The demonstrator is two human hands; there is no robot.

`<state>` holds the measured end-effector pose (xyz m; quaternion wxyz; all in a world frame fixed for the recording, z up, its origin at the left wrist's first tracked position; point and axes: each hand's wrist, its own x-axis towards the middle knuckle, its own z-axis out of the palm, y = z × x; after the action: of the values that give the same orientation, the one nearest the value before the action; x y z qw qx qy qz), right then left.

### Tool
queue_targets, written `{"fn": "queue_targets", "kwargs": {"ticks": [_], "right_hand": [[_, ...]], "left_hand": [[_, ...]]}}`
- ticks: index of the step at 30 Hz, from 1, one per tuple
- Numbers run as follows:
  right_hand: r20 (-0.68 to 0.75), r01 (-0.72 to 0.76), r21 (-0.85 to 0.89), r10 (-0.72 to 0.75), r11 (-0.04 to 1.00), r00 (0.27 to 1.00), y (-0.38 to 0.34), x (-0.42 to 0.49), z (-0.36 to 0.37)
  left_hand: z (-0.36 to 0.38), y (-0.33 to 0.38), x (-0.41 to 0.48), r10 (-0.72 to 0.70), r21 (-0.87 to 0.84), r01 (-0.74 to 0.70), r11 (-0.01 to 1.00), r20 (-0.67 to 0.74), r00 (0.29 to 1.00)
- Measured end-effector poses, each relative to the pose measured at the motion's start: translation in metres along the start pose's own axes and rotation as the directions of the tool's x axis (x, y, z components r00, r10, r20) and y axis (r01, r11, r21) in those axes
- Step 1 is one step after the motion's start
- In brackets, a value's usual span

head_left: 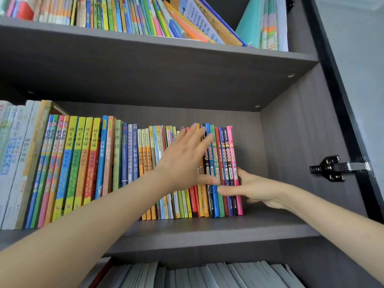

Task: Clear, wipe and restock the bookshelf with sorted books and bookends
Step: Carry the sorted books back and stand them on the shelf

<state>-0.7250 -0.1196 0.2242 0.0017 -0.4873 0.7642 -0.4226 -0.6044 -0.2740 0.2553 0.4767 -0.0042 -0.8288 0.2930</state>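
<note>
We have our left hand point(185, 161) spread flat and open across the spines of the thin books point(187, 202) on the middle shelf point(218, 231), holding nothing, while our right hand point(255, 188) presses loosely open against the pink book point(233, 169) at the row's right end, propping it rather than gripping it. That row stands upright and packed, with bare shelf to its right, so we judge restocking well along here. No bookend or cloth shows, and the upper shelf's leaning books point(193, 21) look unsorted.
</note>
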Motion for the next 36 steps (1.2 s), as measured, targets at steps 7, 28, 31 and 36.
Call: {"fn": "queue_targets", "kwargs": {"ticks": [7,28,31,36], "right_hand": [[-0.030,0.056,-0.083,-0.058,0.995,0.998,0.010,0.020,-0.007],[-0.082,0.089,0.042,-0.085,0.995,0.993,0.004,0.042,-0.015],[-0.044,0.121,-0.028,-0.122,0.992,0.992,0.004,0.046,-0.016],[-0.056,0.134,-0.028,-0.135,0.991,0.989,0.006,0.048,-0.014]], "left_hand": [[0.038,0.018,-0.003,0.160,0.288,-0.212,0.934,0.192,0.968],[0.007,-0.056,0.065,-0.253,-0.253,0.246,0.936,0.007,0.968],[0.012,-0.060,0.064,-0.270,-0.275,0.260,0.926,0.002,0.963],[0.016,-0.062,0.059,-0.268,-0.202,0.255,0.946,-0.038,0.963]]}}
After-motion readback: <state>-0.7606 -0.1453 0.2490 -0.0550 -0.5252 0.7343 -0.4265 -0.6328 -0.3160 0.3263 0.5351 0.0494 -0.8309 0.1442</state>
